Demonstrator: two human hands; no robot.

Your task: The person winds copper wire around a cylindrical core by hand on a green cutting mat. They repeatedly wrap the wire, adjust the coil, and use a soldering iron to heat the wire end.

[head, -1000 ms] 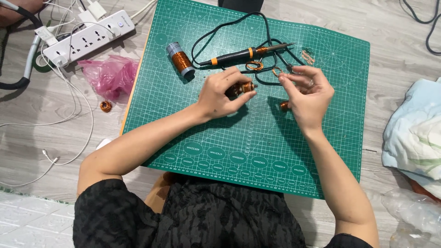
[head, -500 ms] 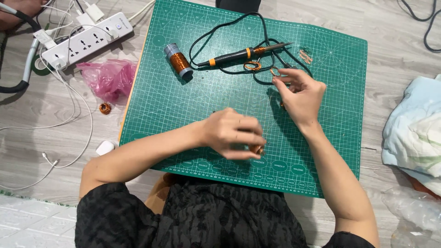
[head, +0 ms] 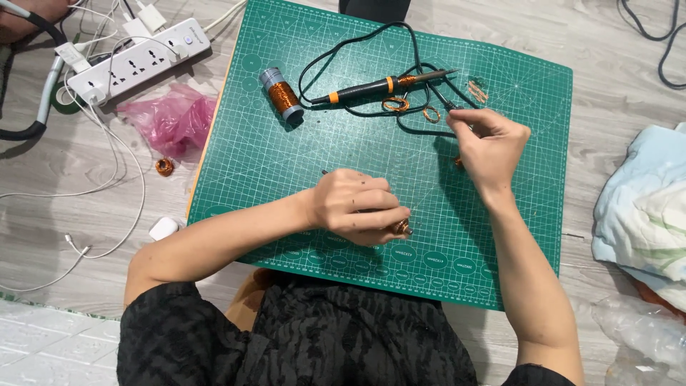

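My left hand [head: 357,206] rests low on the green cutting mat [head: 286,179], fingers closed around a small copper wire coil [head: 401,227] that shows at its fingertips. My right hand [head: 489,146] is farther up the mat, fingers pinched near the tip of thin tweezers or a wire [head: 446,104]; what it pinches is too small to tell. A soldering iron [head: 379,87] with black and orange handle lies above it with its black cord looped around. Two small copper rings [head: 395,105] lie beside the iron. A spool of copper wire [head: 281,94] stands at the mat's upper left.
A white power strip [head: 139,61] with plugs and white cables lies at upper left on the wooden floor. A pink plastic bag [head: 171,121] and a small copper coil [head: 164,167] lie left of the mat. A pale cloth [head: 643,207] sits at right.
My left hand moved from the mat's upper middle down toward me, carrying the copper coil. My right hand shifted slightly up toward the soldering iron's tip.
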